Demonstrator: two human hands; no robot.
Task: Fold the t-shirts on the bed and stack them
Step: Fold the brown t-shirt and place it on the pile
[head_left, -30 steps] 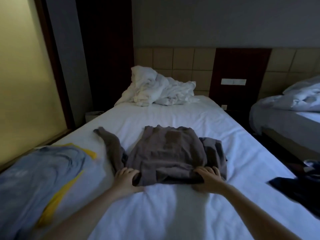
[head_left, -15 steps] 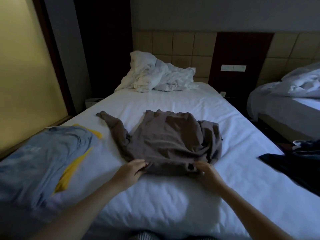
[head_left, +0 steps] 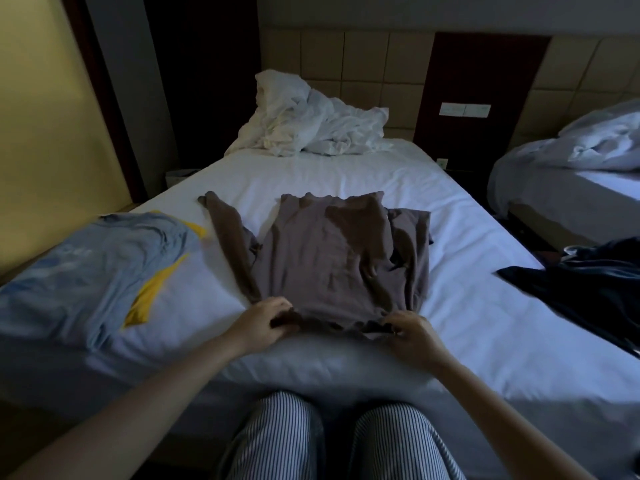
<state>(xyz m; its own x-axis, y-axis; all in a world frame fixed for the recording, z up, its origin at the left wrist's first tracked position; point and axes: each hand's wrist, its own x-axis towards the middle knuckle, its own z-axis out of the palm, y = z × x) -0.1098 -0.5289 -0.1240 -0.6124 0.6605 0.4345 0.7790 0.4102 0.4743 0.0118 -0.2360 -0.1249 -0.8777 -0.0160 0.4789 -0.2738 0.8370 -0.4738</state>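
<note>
The near edge of the brown t-shirt (head_left: 332, 258) is pinched by the left hand (head_left: 263, 323) and the right hand (head_left: 410, 336). The shirt is spread mid-bed (head_left: 311, 174), flanked by a blue-and-yellow t-shirt (head_left: 97, 268) and a dark garment (head_left: 588, 289).

I see the brown shirt (head_left: 332, 258) in the middle of the bed (head_left: 311, 171), partly folded. Its right side is turned in, one sleeve trails along its left, and its near end is bunched by the foot edge. The blue shirt (head_left: 86, 271), yellow-patched, lies spread at the left edge. The dark shirt (head_left: 588, 292) lies crumpled over the right edge.
</note>
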